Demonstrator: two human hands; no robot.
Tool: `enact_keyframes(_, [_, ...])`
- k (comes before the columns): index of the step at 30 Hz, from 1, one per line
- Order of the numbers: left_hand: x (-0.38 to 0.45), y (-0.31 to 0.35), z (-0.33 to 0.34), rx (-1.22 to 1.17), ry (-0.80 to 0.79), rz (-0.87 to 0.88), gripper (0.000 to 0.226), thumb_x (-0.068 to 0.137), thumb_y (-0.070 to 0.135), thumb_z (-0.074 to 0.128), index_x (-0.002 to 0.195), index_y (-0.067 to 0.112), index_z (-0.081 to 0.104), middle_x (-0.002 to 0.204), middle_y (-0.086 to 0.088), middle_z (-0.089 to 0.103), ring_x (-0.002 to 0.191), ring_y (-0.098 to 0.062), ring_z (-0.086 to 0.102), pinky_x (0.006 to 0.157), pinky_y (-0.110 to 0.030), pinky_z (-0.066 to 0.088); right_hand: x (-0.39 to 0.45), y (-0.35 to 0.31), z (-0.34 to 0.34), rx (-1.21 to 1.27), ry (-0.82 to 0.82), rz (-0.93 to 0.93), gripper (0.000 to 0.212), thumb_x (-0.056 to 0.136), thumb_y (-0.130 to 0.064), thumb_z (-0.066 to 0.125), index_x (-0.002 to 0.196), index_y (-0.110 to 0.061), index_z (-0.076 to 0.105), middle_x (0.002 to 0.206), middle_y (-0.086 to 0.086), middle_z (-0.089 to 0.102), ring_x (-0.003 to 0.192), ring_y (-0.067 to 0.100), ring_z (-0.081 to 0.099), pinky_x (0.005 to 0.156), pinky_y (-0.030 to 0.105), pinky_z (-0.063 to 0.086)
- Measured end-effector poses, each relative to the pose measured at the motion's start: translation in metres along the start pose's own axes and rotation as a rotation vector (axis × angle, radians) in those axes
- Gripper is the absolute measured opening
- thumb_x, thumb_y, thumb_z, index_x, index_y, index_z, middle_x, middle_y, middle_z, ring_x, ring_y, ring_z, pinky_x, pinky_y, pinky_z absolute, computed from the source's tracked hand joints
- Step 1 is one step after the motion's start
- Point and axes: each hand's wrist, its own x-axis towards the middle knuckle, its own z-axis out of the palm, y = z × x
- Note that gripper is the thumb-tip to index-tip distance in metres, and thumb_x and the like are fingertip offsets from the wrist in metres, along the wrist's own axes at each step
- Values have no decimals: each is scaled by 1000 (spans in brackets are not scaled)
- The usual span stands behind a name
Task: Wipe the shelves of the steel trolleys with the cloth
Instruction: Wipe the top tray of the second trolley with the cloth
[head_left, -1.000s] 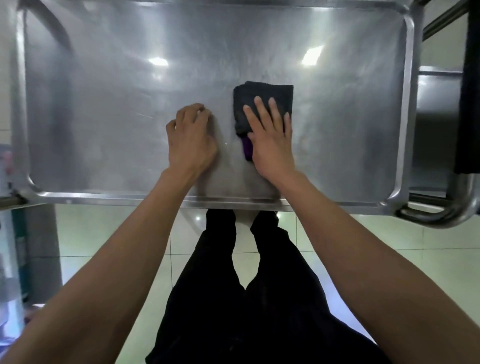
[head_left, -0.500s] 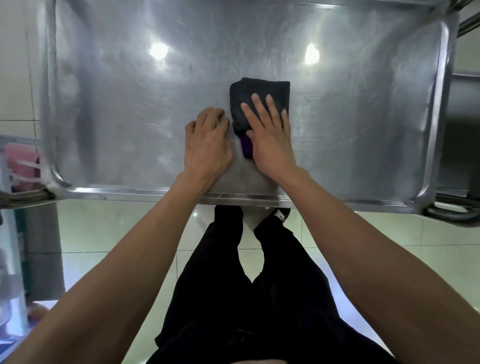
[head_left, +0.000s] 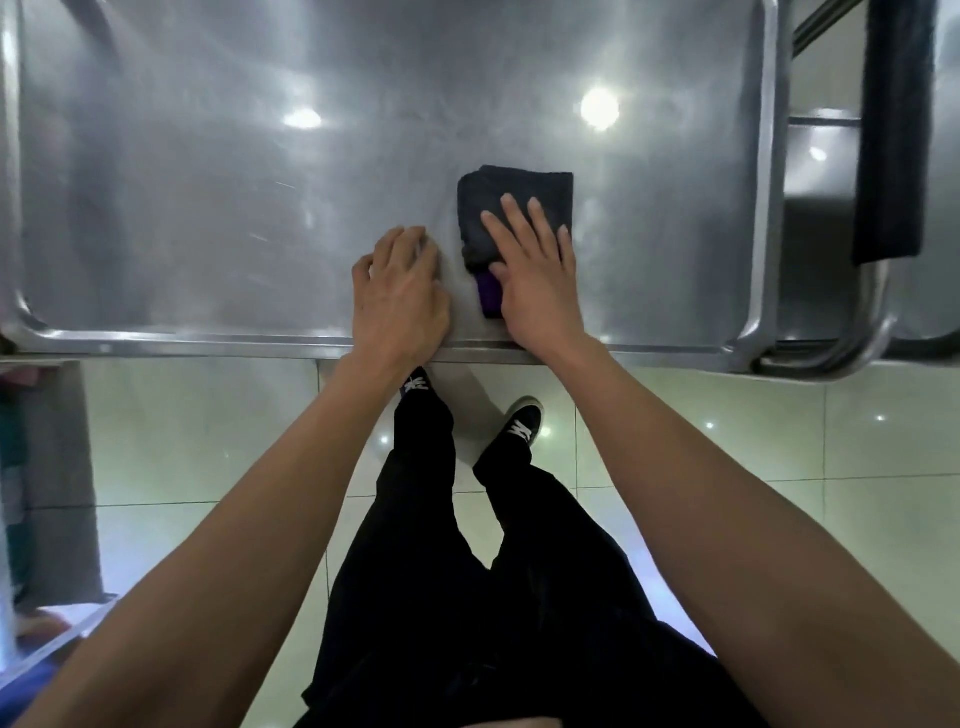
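Looking down, we press a folded dark cloth (head_left: 514, 208) flat under our right hand (head_left: 535, 280), fingers spread for even pressure, near the shelf's (head_left: 208, 182) near edge. Our left hand (head_left: 397, 296), fingers loosely curled and empty, rests just beside it, likely bracing the trolley.

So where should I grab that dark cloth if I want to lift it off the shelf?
Pinch the cloth's far edge from above. It lies folded flat on the shelf, that end is bare, and the right hand covers its near half.
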Motion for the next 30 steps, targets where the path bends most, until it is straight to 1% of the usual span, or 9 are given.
enact_keyframes(2, [-3, 24, 5, 2, -24, 28, 39, 94, 17, 47, 131, 8, 53, 148, -6, 43, 142, -25, 32, 108, -47, 33, -11, 27, -14, 10, 8, 41, 57, 104, -22, 43, 158, -28, 23, 167, -5, 11, 154, 18, 0, 125, 45, 1])
enact_keyframes(5, [-6, 64, 14, 21, -71, 66, 42, 94, 20, 47, 134, 10, 52, 150, -4, 41, 142, -26, 31, 106, -48, 35, -29, 65, -32, 20, 22, 109, 57, 104, -22, 42, 157, -29, 24, 167, -5, 11, 154, 18, 0, 125, 44, 0])
enact_keyframes(10, [-7, 124, 27, 37, -138, 138, 44, 95, 23, 46, 137, 13, 50, 152, -5, 38, 145, -27, 27, 110, -51, 31, -57, 122, -54, 29, 51, 222, 56, 104, -21, 41, 157, -30, 24, 167, -7, 8, 154, 16, -2, 124, 44, -2])
enact_keyframes(14, [-8, 154, 31, 50, -174, 168, 45, 94, 22, 45, 139, 13, 48, 152, -6, 38, 145, -27, 27, 112, -54, 30, -75, 151, -66, 15, 74, 277, 56, 105, -21, 41, 157, -31, 23, 167, -8, 7, 154, 16, -3, 125, 45, -1])
enact_keyframes(21, [-10, 156, 30, 57, -146, 163, 41, 94, 19, 47, 134, 10, 51, 147, -7, 42, 142, -26, 29, 110, -50, 29, -99, 156, -64, 25, 55, 264, 55, 105, -20, 40, 157, -30, 23, 167, -7, 7, 154, 17, -4, 124, 45, -2])
enact_keyframes(26, [-14, 139, 29, 45, -132, 155, 39, 95, 20, 46, 133, 11, 52, 147, -5, 42, 142, -26, 30, 109, -47, 30, -121, 144, -52, -39, 48, 236, 55, 105, -18, 40, 157, -26, 23, 167, -3, 9, 154, 21, -1, 124, 48, 3])
enact_keyframes(30, [-19, 118, 21, 11, -92, 128, 39, 93, 17, 47, 131, 13, 56, 149, -4, 43, 142, -24, 31, 110, -47, 30, -118, 131, -48, -72, 41, 241, 55, 106, -20, 38, 158, -26, 20, 167, -2, 8, 154, 22, -2, 124, 49, 4])
